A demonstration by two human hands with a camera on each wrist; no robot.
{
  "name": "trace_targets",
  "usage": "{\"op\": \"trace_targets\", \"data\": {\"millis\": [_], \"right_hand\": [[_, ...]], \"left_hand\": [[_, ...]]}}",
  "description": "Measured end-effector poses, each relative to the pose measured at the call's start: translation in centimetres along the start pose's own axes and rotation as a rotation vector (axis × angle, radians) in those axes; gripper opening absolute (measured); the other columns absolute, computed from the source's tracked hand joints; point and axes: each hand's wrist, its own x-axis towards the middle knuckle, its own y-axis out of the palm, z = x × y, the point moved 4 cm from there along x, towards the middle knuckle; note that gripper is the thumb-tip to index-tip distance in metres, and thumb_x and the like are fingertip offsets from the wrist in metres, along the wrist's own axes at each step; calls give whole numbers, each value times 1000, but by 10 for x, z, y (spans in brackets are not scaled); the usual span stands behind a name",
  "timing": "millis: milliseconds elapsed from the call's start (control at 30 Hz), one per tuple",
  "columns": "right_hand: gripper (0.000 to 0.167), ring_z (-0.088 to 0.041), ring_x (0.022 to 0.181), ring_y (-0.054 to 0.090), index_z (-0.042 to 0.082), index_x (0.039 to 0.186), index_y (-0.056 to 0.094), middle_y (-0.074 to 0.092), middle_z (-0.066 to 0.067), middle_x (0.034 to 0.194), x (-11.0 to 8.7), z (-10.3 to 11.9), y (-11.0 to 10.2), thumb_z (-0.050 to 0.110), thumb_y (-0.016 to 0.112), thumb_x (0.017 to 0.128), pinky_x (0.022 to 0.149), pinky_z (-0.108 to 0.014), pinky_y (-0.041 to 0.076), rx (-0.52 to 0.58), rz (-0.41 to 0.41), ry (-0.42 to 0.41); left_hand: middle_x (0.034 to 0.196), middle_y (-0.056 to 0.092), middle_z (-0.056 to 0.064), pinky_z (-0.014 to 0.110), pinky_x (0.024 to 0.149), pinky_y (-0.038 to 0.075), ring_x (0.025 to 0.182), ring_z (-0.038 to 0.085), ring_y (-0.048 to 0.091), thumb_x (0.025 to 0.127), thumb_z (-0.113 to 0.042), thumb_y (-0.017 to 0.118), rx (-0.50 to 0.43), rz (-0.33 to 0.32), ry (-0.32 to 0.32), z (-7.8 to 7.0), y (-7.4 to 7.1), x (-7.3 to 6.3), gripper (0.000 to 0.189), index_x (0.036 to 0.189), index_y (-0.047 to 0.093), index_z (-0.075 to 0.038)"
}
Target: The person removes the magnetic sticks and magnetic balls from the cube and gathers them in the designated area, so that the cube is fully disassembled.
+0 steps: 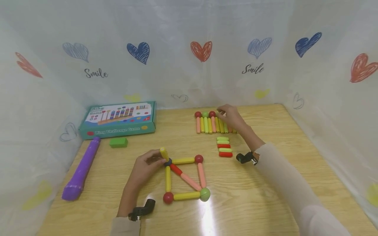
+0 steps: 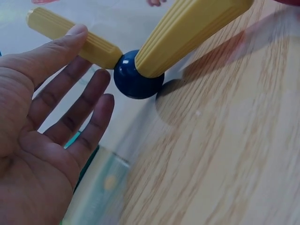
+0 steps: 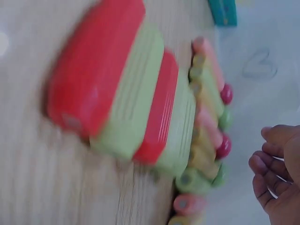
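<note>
My left hand (image 1: 144, 168) pinches a yellow magnetic stick (image 2: 49, 23) that stands up from a dark blue ball (image 2: 136, 79). That ball is one corner of a flat four-sided frame on the table. Yellow sticks (image 1: 187, 196) and a pink stick (image 1: 201, 175) form its sides. Dark red balls (image 1: 168, 197) and a green ball (image 1: 205, 194) mark the other corners, and a red stick (image 1: 176, 169) plus a pink one run diagonally. At the back, my right hand (image 1: 231, 115) hovers by a row of sticks (image 1: 210, 126) tipped with balls, its fingers loosely bent around nothing visible.
Short red and green sticks (image 1: 224, 147) lie stacked in a column in front of the row. To the left are a teal game box (image 1: 118, 131), a green block (image 1: 118, 142) and a purple toy microphone (image 1: 82, 168). A printed curtain surrounds the table.
</note>
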Motion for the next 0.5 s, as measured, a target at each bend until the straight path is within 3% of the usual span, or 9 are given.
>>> {"op": "trace_targets", "data": {"millis": [267, 500], "right_hand": [[24, -27, 93, 65, -2, 116, 69, 68, -16, 109, -33, 77, 21, 12, 69, 96, 80, -43, 56, 67, -20, -321], [26, -19, 95, 64, 4, 118, 69, 68, -11, 113, -60, 146, 49, 17, 70, 96, 81, -36, 56, 151, 71, -523]], "left_hand": [[110, 69, -3, 31, 93, 53, 105, 17, 65, 87, -34, 79, 37, 30, 5, 6, -2, 0, 33, 117, 71, -21], [110, 69, -8, 41, 98, 48, 107, 13, 63, 86, -35, 80, 127, 70, -13, 16, 3, 3, 30, 113, 72, -26]]}}
